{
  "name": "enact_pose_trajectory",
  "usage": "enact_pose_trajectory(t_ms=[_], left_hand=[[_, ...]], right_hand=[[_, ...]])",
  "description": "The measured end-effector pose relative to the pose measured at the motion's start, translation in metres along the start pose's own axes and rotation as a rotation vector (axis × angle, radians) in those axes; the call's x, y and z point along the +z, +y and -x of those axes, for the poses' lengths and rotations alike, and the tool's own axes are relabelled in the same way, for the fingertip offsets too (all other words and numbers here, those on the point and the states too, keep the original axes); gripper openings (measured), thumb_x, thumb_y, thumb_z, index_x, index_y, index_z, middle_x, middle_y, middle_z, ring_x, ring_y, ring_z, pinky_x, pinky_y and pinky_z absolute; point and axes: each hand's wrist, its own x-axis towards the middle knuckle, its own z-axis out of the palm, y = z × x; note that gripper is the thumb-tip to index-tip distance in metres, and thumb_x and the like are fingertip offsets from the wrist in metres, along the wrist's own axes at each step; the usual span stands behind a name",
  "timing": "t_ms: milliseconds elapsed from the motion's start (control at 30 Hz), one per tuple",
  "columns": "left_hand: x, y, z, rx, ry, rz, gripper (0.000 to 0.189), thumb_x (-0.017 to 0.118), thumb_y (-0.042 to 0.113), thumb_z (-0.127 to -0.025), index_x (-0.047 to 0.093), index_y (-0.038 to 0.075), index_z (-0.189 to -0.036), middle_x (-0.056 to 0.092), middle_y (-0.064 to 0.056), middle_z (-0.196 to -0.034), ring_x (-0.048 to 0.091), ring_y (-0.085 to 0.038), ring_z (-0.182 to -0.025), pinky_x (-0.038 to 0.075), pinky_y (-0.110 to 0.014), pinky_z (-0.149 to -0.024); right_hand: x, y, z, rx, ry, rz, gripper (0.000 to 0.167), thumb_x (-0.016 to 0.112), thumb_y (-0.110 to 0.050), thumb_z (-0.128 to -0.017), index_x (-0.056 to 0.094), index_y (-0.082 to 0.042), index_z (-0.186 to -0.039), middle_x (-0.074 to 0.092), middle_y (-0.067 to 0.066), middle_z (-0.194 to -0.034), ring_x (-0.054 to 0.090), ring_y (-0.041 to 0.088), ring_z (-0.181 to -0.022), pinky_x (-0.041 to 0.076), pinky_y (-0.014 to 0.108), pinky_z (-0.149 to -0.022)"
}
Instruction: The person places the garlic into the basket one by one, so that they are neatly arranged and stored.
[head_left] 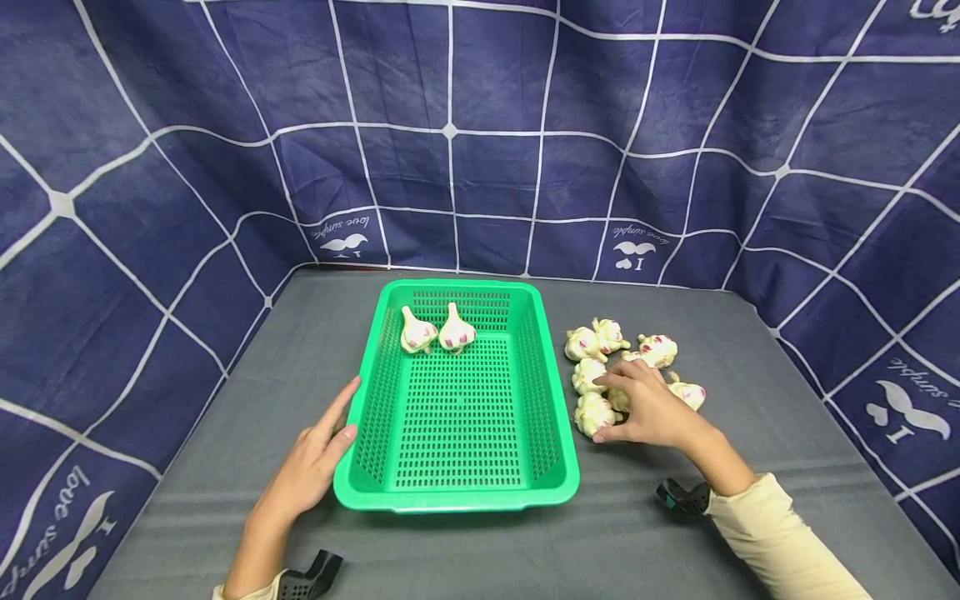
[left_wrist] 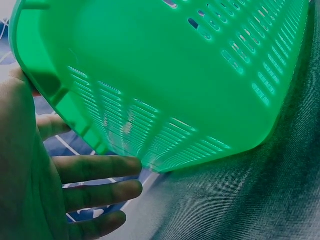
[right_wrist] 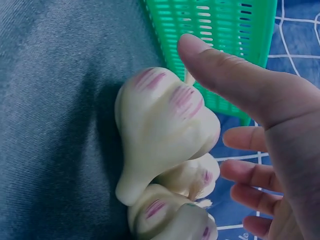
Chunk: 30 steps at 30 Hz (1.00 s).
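Note:
A green plastic basket [head_left: 459, 498] with slotted walls stands on the grey cloth, two white garlic bulbs [head_left: 457, 332] with pink streaks at its far end. At the basket's left rim rests my left hand [head_left: 303, 467], its fingers extended; the left wrist view shows them along the outer wall [left_wrist: 195, 100]. My right hand [head_left: 651, 408] hovers over a cluster of garlic bulbs to the right of the basket. Its thumb and fingers spread around the nearest bulb [right_wrist: 162, 115], not closed on it. The hand partly hides several bulbs behind it.
More garlic bulbs [head_left: 657, 350] lie close together behind and beside the right hand. A dark blue cloth [head_left: 495, 167] with white grid lines hangs at the back and sides of the grey surface [head_left: 480, 554]. Each wrist wears a black device [head_left: 311, 577].

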Motion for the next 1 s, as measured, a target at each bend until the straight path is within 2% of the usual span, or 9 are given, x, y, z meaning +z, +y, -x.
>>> enact_pose_trajectory(t_ms=[133,367,600,833,1000], left_hand=[[-0.0002,0.0002,-0.0005,-0.001,-0.001,-0.007,0.058,0.046,0.008,-0.104,0.028,0.018,-0.158,0.051,-0.028,-0.138,0.051,-0.038,-0.122,0.027,-0.006,-0.1],[-0.001,0.0012,-0.0009,-0.009,-0.001,-0.008,0.057,0.046,0.009,-0.104,0.029,0.018,-0.158,0.054,-0.028,-0.135,0.052,-0.038,-0.122,0.026,-0.005,-0.1],[0.0004,0.001,0.0005,0.001,0.012,-0.015,0.058,0.047,0.007,-0.103,0.031,0.017,-0.157,0.055,-0.028,-0.133,0.051,-0.029,-0.123,0.027,-0.006,-0.101],[0.0008,0.0009,0.0004,0.008,0.011,-0.014,0.058,0.047,0.006,-0.103,0.03,0.017,-0.157,0.053,-0.029,-0.134,0.053,-0.038,-0.12,0.026,-0.005,-0.1],[0.0001,0.0013,0.0007,-0.003,0.003,-0.008,0.057,0.046,0.008,-0.103,0.03,0.017,-0.157,0.051,-0.029,-0.137,0.053,-0.039,-0.121,0.026,-0.006,-0.1]], right_hand=[[0.0021,0.0023,0.0022,-0.002,0.003,0.031,0.074,0.094,-0.048,-0.054,0.073,-0.006,-0.111,0.058,0.007,-0.107,0.049,0.032,-0.104,0.036,0.055,-0.084],[0.0043,0.0043,0.005,0.033,-0.019,0.038,0.075,0.096,-0.046,-0.052,0.072,-0.008,-0.112,0.057,0.012,-0.112,0.045,0.04,-0.116,0.036,0.062,-0.086],[0.0064,0.0027,0.0068,0.028,-0.027,0.045,0.077,0.097,-0.043,-0.05,0.071,-0.006,-0.112,0.055,0.013,-0.112,0.045,0.037,-0.108,0.036,0.056,-0.082],[0.0064,0.0015,0.0079,0.041,-0.02,0.047,0.073,0.097,-0.041,-0.051,0.072,-0.007,-0.111,0.056,0.012,-0.111,0.046,0.038,-0.111,0.036,0.058,-0.082],[0.0072,0.002,0.0093,0.05,-0.02,0.048,0.069,0.096,-0.042,-0.054,0.072,-0.01,-0.109,0.057,0.009,-0.108,0.047,0.035,-0.107,0.037,0.057,-0.081]])
